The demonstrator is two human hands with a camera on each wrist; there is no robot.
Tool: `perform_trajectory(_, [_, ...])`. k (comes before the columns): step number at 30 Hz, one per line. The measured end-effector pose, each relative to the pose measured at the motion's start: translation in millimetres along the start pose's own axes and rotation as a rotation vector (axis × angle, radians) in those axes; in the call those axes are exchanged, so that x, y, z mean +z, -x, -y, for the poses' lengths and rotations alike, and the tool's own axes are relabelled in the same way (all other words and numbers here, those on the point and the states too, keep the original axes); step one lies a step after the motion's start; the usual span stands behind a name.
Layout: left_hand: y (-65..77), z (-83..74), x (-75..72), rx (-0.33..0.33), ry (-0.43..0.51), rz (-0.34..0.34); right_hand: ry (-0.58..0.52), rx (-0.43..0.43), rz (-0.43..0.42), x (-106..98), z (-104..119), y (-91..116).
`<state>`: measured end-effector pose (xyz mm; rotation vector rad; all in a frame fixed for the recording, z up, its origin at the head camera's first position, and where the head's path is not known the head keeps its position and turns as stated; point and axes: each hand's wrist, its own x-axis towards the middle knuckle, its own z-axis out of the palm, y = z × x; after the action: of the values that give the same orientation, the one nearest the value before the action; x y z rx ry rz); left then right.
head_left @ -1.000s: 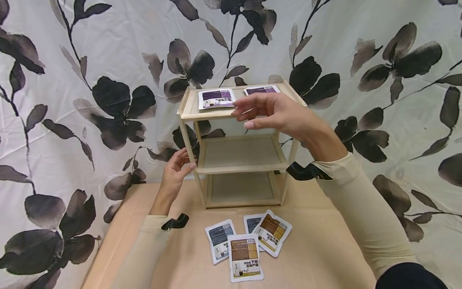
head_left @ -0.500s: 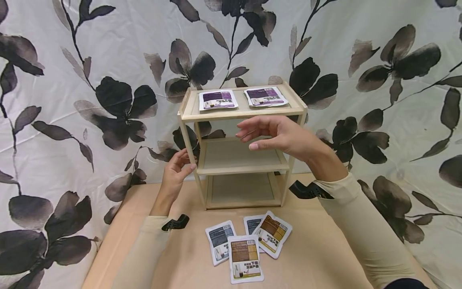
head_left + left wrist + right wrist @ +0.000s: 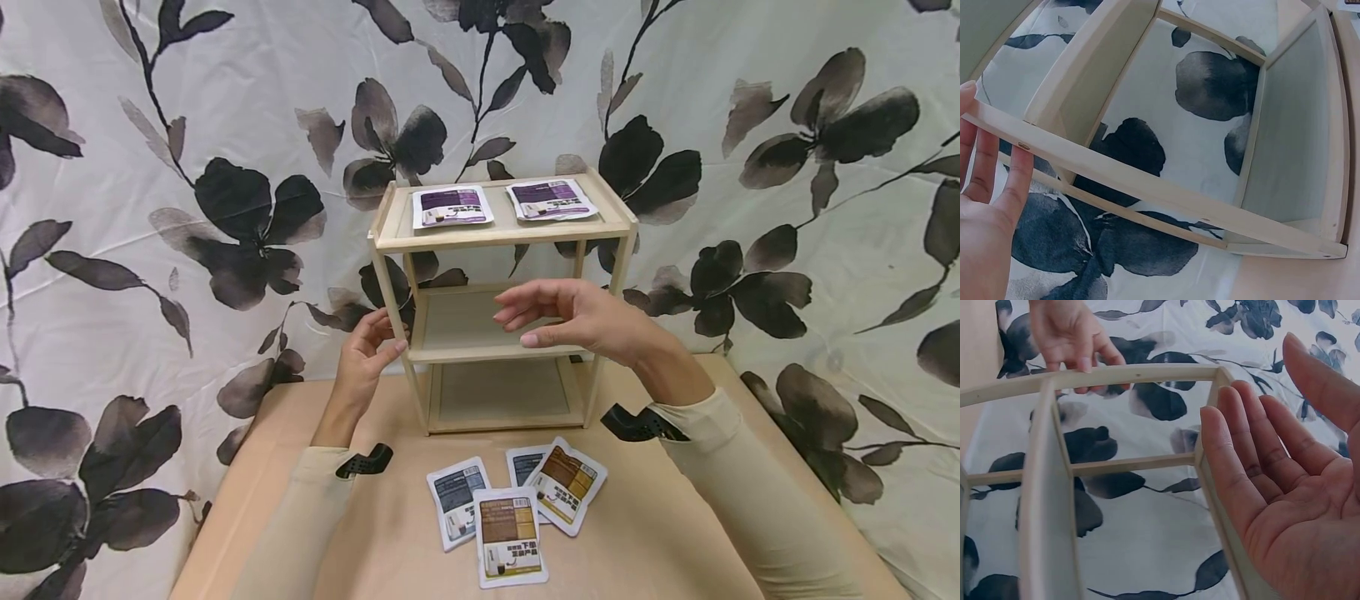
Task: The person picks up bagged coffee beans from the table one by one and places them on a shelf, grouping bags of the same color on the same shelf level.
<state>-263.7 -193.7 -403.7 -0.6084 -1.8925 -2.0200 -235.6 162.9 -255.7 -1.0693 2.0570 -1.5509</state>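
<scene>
A light wooden three-tier shelf rack stands on the table. My left hand holds its left front post; in the left wrist view the thumb is on one side of the post and the fingers on the other. My right hand hovers in front of the middle tier, fingers relaxed and slightly bent, holding nothing. In the right wrist view its palm is bare. Two purple-and-white sachets lie side by side on the top tier.
Before the rack, on the peach-coloured tabletop, lie two brown-labelled sachets and two blue-labelled sachets, some overlapping. A floral cloth hangs behind the rack.
My right hand has come down from the top tier to the height of the middle tier, uncovering the right purple sachet. The left hand keeps its place on the post.
</scene>
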Motion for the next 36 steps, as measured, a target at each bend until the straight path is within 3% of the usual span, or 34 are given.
perform_trajectory(11, [-3.8, -1.6, 0.6, -0.024, 0.012, -0.003, -0.036, 0.031, 0.027, 14.3, -27.1, 4.3])
perform_trajectory(20, [-3.1, -2.5, 0.6, -0.018, 0.022, 0.005, -0.138, 0.037, 0.052, 25.5, -46.0, 10.8])
perform_trajectory(36, [-2.9, 0.6, 2.4, -0.023, 0.082, -0.004, -0.156, 0.073, 0.074, 34.5, -67.6, 21.6])
